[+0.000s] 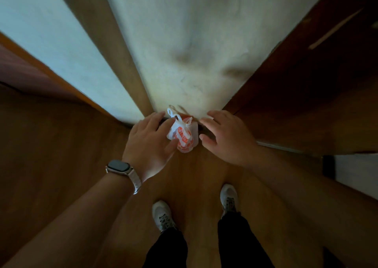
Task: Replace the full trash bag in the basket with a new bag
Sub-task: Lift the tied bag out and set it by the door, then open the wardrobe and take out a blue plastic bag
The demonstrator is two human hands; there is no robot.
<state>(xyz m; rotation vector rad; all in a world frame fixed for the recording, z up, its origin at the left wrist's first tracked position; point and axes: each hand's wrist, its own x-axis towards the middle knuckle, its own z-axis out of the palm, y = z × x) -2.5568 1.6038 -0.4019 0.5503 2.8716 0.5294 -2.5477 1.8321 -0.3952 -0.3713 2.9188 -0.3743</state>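
White orange-printed plastic bag [184,134], knot up, at wooden floor [61,145] wall edge, between your hands: left hand [148,142] nearer, right hand [223,136] just beside; both spread.

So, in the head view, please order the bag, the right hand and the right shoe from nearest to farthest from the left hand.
Measured from the left hand:
1. The bag, right beside its thumb and fingertips.
2. The right hand, on the other side of the bag.
3. The right shoe, lower right, near the person's body.
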